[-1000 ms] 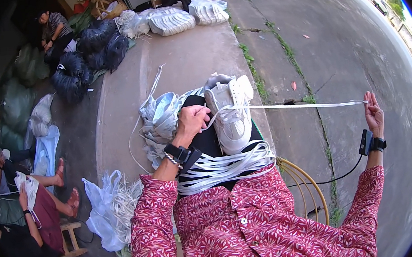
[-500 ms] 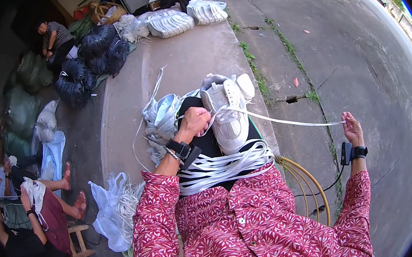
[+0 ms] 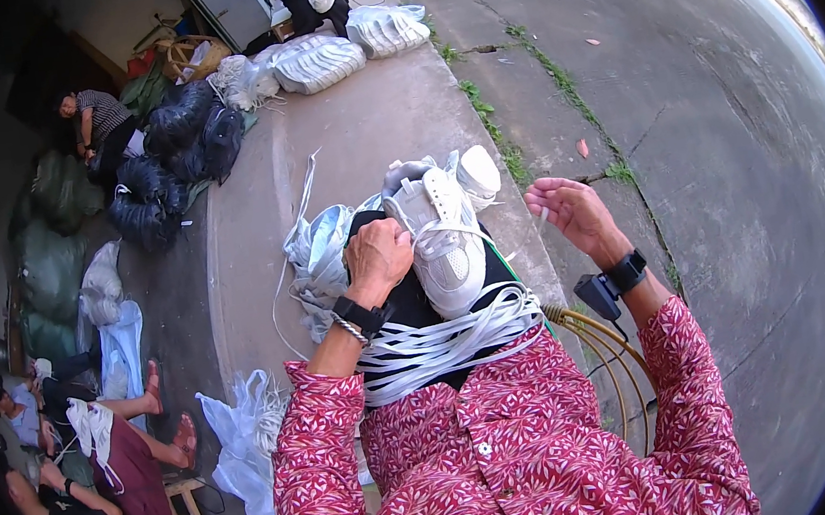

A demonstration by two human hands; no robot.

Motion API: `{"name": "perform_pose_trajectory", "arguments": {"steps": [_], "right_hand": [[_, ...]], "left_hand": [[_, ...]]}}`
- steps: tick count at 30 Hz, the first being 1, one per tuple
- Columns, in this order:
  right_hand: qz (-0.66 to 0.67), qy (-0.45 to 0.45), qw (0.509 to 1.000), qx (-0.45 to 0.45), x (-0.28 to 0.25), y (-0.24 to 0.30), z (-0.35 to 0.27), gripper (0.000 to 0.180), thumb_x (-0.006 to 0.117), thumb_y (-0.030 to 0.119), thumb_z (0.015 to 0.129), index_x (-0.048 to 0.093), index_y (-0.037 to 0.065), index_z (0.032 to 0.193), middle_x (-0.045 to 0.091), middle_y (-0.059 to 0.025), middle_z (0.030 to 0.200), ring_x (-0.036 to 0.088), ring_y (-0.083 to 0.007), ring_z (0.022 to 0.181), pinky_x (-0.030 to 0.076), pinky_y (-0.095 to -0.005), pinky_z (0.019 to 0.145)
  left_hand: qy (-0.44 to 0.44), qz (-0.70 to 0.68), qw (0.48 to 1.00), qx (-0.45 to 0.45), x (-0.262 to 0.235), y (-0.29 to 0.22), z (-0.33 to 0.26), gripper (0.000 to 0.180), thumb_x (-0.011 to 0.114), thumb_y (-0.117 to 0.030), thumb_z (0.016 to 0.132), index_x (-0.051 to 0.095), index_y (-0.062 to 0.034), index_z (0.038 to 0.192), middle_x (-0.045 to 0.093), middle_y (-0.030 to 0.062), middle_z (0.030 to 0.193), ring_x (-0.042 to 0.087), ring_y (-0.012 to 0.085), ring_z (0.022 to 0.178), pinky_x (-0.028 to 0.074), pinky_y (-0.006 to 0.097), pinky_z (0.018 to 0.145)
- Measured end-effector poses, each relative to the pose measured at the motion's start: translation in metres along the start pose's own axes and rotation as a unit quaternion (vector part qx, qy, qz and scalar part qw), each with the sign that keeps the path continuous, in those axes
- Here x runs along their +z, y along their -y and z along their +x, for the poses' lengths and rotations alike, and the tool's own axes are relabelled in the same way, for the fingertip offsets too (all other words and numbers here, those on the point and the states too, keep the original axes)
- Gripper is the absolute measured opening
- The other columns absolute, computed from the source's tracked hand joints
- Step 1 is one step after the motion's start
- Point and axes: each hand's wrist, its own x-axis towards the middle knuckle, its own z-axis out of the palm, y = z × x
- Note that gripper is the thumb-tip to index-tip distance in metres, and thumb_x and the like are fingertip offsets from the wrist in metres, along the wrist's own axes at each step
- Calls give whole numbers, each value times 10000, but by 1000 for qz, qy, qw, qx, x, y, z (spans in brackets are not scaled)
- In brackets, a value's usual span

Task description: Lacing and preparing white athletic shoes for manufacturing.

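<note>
A white sneaker (image 3: pixel 451 263) lies on my lap, its toe towards me and one white shoelace (image 3: pixel 454 225) running across its tongue. My left hand (image 3: pixel 380 259) is closed at the shoe's left side, gripping the lace there. Off to the right of the shoe, my right hand (image 3: pixel 577 212) pinches what looks like the lace's other end; the stretch between is blurred. A bundle of loose white laces (image 3: pixel 442 347) lies across my thighs. Behind the sneaker's right side a second white shoe (image 3: pixel 478 172) shows in part.
Blue-white plastic bags (image 3: pixel 323 247) sit left of my knees. A yellow hoop-like basket handle (image 3: pixel 636 375) curves beside my right hip. Black bags (image 3: pixel 146 190) and packs of white shoes (image 3: pixel 317 63) lie farther off. Several people sit at the left and the far end.
My right hand has come inward from the far right towards the shoe, and the stretched lace has gone slack. My left hand remains beside the shoe. The view has shifted slightly.
</note>
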Motion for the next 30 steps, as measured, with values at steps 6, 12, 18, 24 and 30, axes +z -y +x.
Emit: {"name": "perform_pose_trajectory", "arguments": {"steps": [6,12,18,24,30], "right_hand": [[83,136,987,16,80,-13,-1,254,414,57,915,505,-111,1083,591,-207,1053,612,-249,960,503,-334,880],[56,176,983,-9,99,-18,-8,278,426,79,919,513,-105,1108,598,-202,1068,609,-247,980,488,-339,906],[47,147,988,4,99,-20,-10,273,413,69,924,504,-106,1111,595,-206,1068,609,-250,981,487,-342,910],[55,135,989,1,102,-20,-7,237,442,40,900,495,-93,1089,590,-188,1044,605,-247,974,498,-341,884],[-222,190,954,-64,87,-23,-6,197,543,56,864,589,-50,1023,640,-118,937,621,-179,840,499,-275,770]], "left_hand": [[-47,-272,959,55,-7,-32,-24,278,627,-148,802,577,18,1019,626,90,751,560,203,539,436,310,500],[185,-509,839,-50,2,-56,-33,252,551,-178,893,567,4,1066,593,25,690,480,51,451,311,172,359],[162,-586,788,-100,5,-50,-39,187,555,-162,887,629,-8,964,553,-10,630,461,40,439,309,162,372],[261,-526,806,-71,10,-40,-39,167,593,-157,862,648,-8,915,542,-15,609,446,32,438,309,158,380],[236,-548,798,-84,9,-34,-40,161,607,-167,854,651,-15,886,537,-18,584,456,30,443,315,158,380]]}}
